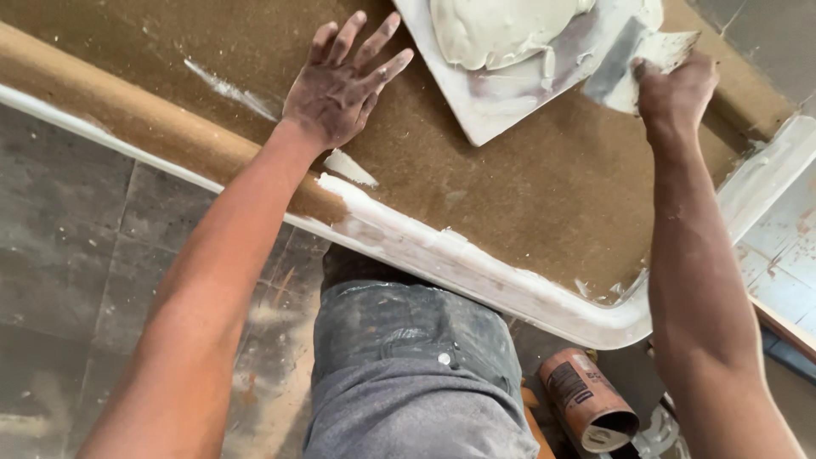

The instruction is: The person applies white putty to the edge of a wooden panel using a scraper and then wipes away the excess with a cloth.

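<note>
My left hand (340, 81) lies flat on a brown fibreboard panel (527, 187), fingers spread, holding nothing. My right hand (676, 93) grips a putty knife (637, 59) whose blade, smeared with white filler, rests at the edge of a flat metal plate (501, 106). A mound of white putty (497, 30) sits on that plate. The panel's rounded front edge (476, 263) is coated in white filler from the middle to the right corner; the left stretch of the edge (144, 119) is bare brown.
A brown cylindrical can (586, 399) lies on the grey tiled floor (68, 255) below the panel's corner. My paint-spattered grey trousers (408, 365) stand against the panel. A white-smeared surface (786, 229) is at the right.
</note>
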